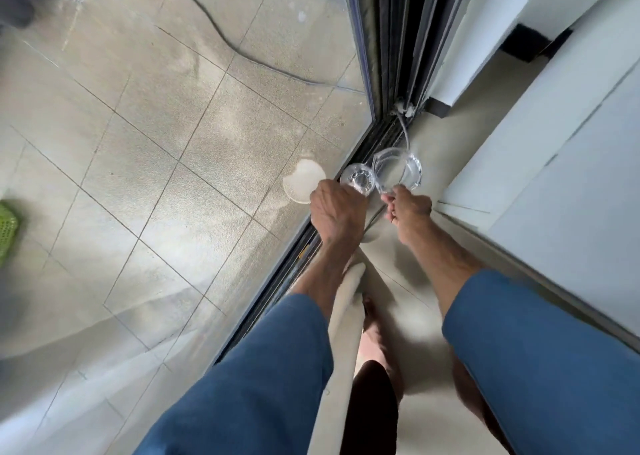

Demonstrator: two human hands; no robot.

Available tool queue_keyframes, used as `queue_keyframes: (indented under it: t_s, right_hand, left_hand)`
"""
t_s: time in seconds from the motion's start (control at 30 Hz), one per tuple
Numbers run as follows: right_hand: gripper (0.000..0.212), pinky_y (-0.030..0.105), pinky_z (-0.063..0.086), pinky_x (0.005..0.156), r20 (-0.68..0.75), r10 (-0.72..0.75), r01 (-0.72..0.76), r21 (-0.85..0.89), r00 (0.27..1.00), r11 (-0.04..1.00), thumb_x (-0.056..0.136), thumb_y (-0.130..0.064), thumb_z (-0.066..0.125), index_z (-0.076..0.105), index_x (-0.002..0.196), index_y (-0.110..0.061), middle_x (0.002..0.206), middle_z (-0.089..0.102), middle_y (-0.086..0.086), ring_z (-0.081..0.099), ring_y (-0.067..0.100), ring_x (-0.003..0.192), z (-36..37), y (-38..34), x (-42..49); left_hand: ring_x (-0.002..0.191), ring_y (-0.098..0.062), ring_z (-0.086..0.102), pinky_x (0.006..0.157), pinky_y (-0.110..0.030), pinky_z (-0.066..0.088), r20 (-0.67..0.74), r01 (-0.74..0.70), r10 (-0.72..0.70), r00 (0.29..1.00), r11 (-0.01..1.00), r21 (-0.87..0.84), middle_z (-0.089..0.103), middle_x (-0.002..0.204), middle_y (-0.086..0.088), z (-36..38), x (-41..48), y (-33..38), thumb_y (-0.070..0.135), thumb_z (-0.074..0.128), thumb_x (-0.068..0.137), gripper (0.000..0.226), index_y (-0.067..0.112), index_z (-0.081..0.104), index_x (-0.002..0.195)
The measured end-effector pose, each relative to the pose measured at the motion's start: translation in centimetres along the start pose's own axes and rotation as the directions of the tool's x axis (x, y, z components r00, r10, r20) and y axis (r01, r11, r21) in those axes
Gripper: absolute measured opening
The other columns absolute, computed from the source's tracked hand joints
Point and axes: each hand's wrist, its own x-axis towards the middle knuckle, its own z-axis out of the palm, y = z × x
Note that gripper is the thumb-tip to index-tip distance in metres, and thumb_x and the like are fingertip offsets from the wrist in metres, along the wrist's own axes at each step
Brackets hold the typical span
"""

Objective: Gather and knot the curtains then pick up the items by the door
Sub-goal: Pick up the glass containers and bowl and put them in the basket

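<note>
With left hand [337, 212], gripping a small clear glass [358, 179], fingers curled round it, by the sliding door track [306, 241]; with right hand [410, 208], pinching the rim of a wider glass dish [398, 170] just beside it.

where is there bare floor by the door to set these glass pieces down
Bare floor lies between the two forearms and on toward the white cabinet, beside the door track. It is crowded further along the track: the small glass gripped by the left hand, the glass bowl pinched by the right hand, and the cable just beyond.
</note>
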Motion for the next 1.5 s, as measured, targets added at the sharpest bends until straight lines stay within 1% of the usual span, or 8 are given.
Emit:
queue_keyframes:
  t_s: [0.13, 0.3, 0.4, 0.6, 0.8, 1.03, 1.23, 1.5]
  right_hand:
    - [0.018, 0.02, 0.038, 0.041, 0.064, -0.018, 0.025, -0.115, 0.998, 0.993, 0.093, -0.014, 0.06, 0.071, 0.09, -0.001, 0.073, 0.068, 0.003, 0.045, 0.008, 0.041, -3.9, 1.1, -9.0]
    - [0.028, 0.018, 0.034, 0.035, 0.116, -0.009, 0.026, -0.148, 0.993, 0.989, 0.093, -0.017, 0.061, 0.064, 0.067, -0.007, 0.067, 0.067, 0.004, 0.042, 0.006, 0.036, -10.3, 3.0, -20.0]
    - [0.033, 0.018, 0.031, 0.035, 0.107, -0.013, 0.033, -0.184, 0.994, 0.982, 0.095, -0.026, 0.063, 0.061, 0.065, -0.012, 0.069, 0.065, 0.008, 0.041, 0.008, 0.038, -17.0, 2.3, -30.2]
    - [0.026, 0.021, 0.033, 0.037, 0.045, -0.119, 0.126, -0.191, 0.992, 0.973, 0.094, -0.036, 0.067, 0.07, 0.08, -0.014, 0.07, 0.072, 0.012, 0.046, 0.013, 0.041, -28.7, 2.9, -45.0]
    - [0.055, 0.046, 0.049, 0.056, -0.096, -0.176, 0.145, -0.266, 0.98, 0.953, 0.069, -0.066, 0.062, 0.07, 0.057, -0.012, 0.068, 0.073, 0.017, 0.057, 0.025, 0.053, -40.0, 10.1, -49.0]
    - [0.042, 0.038, 0.052, 0.059, -0.226, -0.186, 0.186, -0.019, 0.956, 0.982, 0.08, -0.046, 0.066, 0.075, 0.074, -0.006, 0.074, 0.072, 0.014, 0.057, 0.023, 0.059, -46.8, 18.7, -59.7]
    - [0.03, 0.021, 0.032, 0.038, -0.318, -0.103, 0.207, 0.313, 0.942, 0.927, 0.087, -0.03, 0.07, 0.073, 0.08, -0.001, 0.072, 0.074, 0.01, 0.044, 0.009, 0.042, -51.1, 31.5, -66.2]
    - [0.027, 0.019, 0.031, 0.037, -0.395, 0.033, 0.199, 0.531, 0.918, 0.823, 0.089, -0.027, 0.071, 0.072, 0.089, 0.001, 0.074, 0.072, 0.012, 0.044, 0.009, 0.042, -57.3, 44.1, -70.4]
  left_hand:
    - [0.046, -0.01, 0.029, 0.038, -0.019, 0.028, -0.071, 0.045, -0.052, 0.996, 0.995, -0.092, 0.03, 0.051, 0.005, -7.5, -6.7, 0.1, 0.009, 0.051, 0.091, 0.035, 0.01, 0.043, 0.058]
    - [0.043, -0.018, 0.027, 0.054, -0.034, 0.024, -0.069, 0.221, -0.237, 0.969, 0.958, -0.182, 0.03, 0.045, -0.004, -14.3, -16.7, 0.3, 0.007, 0.054, 0.08, 0.03, -0.003, 0.049, 0.052]
    - [0.055, -0.03, 0.038, 0.059, -0.036, 0.026, 0.014, 0.249, -0.25, 0.968, 0.956, -0.156, 0.054, 0.058, -0.022, -20.8, -26.3, 2.8, 0.01, 0.056, 0.083, 0.031, -0.001, 0.052, 0.054]
    - [0.094, -0.03, 0.067, 0.085, -0.037, 0.053, 0.184, 0.26, -0.227, 0.956, 0.949, -0.18, 0.071, 0.094, -0.012, -29.2, -42.3, 3.1, 0.018, 0.055, 0.094, 0.021, 0.004, 0.071, 0.094]
    - [0.062, -0.037, 0.068, 0.058, -0.041, 0.043, 0.212, 0.036, -0.023, 0.977, 0.998, -0.055, 0.065, 0.063, -0.029, -32.2, -52.8, 0.0, 0.005, 0.063, 0.081, 0.025, -0.008, 0.069, 0.06]
    - [0.045, -0.017, 0.051, 0.055, -0.028, 0.034, 0.272, -0.179, 0.167, 0.948, 0.984, 0.019, 0.041, 0.04, -0.006, -34.4, -58.9, -7.0, 0.012, 0.064, 0.083, 0.038, 0.006, 0.058, 0.046]
    - [0.059, -0.029, 0.067, 0.059, -0.031, 0.034, 0.369, -0.429, 0.372, 0.852, 0.9, 0.084, 0.034, 0.059, -0.032, -35.7, -64.8, -13.3, 0.011, 0.067, 0.077, 0.03, -0.003, 0.065, 0.051]
    - [0.043, -0.018, 0.042, 0.049, -0.031, 0.033, 0.487, -0.604, 0.481, 0.729, 0.787, 0.127, 0.027, 0.039, 0.001, -33.4, -74.6, -16.3, 0.011, 0.064, 0.079, 0.038, 0.003, 0.055, 0.043]
